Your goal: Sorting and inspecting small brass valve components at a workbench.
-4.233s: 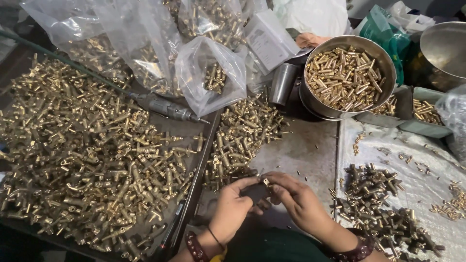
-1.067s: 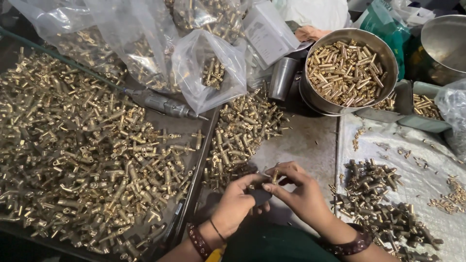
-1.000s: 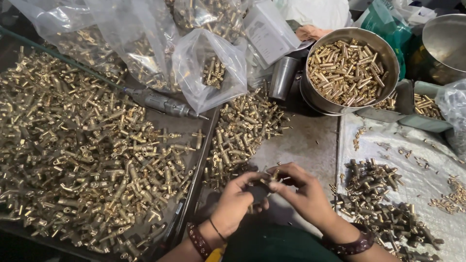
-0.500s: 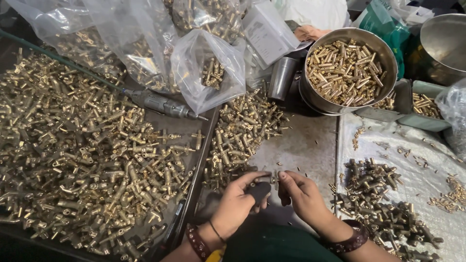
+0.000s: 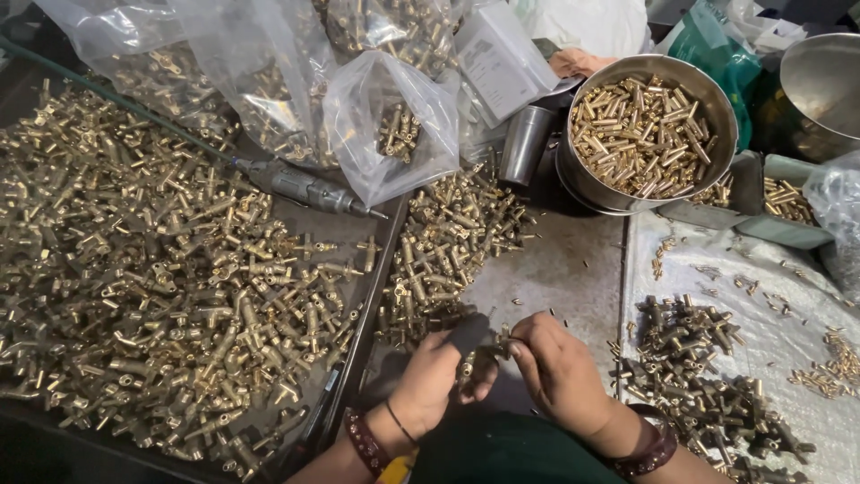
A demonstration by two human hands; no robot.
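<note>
My left hand [image 5: 436, 381] grips a small brass fitting [image 5: 481, 353] with a dark rubbery pad over the thumb. My right hand [image 5: 555, 366] meets it from the right, its fingertips pinched on the same fitting. Both hands hover low over the grey work surface [image 5: 555, 269], just below a loose pile of brass fittings [image 5: 448, 242]. What the right fingertips hold besides the fitting is too small to tell.
A big tray of brass fittings [image 5: 152, 278] fills the left, with a grey rotary tool [image 5: 300, 186] on it. Plastic bags of parts [image 5: 385, 125] lie behind. A steel bowl of brass pins [image 5: 645, 134] and a steel cup [image 5: 524, 143] stand at back right. Darker assembled fittings [image 5: 699, 376] lie right.
The hands came apart about half a second ago and have closed together again on the fitting, a little lower and nearer to me than a second ago.
</note>
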